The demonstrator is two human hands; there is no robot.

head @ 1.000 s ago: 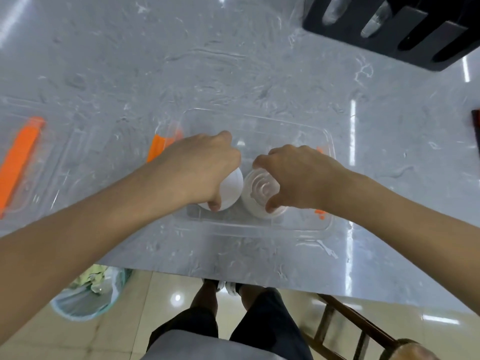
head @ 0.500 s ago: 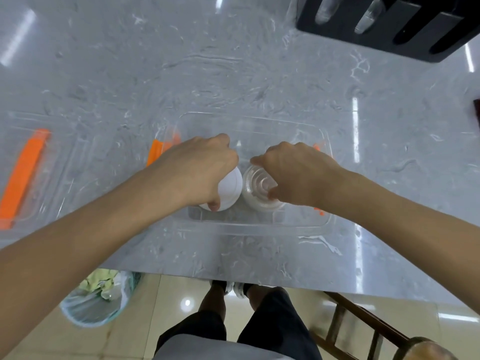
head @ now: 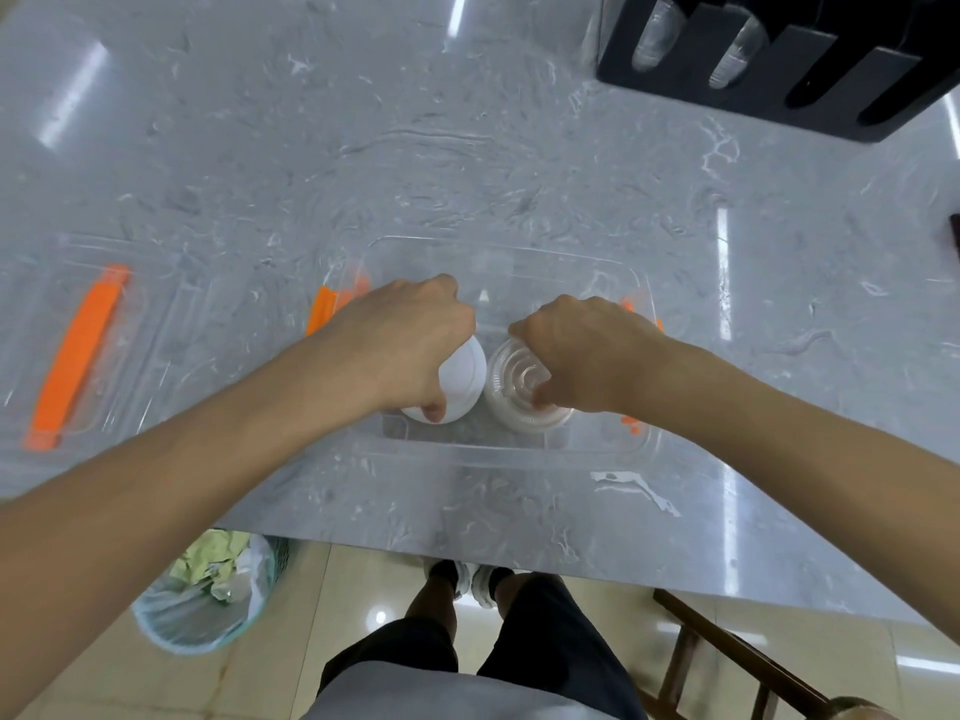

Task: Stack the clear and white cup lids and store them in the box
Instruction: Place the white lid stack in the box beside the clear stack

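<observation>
A clear plastic box (head: 509, 449) with orange latches sits on the grey marble table near its front edge. Inside it, side by side, stand a stack of white cup lids (head: 461, 379) on the left and a stack of clear cup lids (head: 514, 381) on the right. My left hand (head: 400, 345) reaches into the box from above, fingers curled around the white stack. My right hand (head: 576, 356) grips the clear stack the same way. Both hands hide much of the lids; how tall each stack is cannot be made out.
The box's clear cover (head: 98, 345) with an orange latch lies on the table at the left. A black holder with bottles (head: 779, 59) stands at the back right. Below the table edge are a lined waste bin (head: 208, 600) and a wooden chair (head: 727, 662).
Both hands have stayed on their stacks inside the box, which keep their place on the box floor. Only the camera view has shifted slightly.
</observation>
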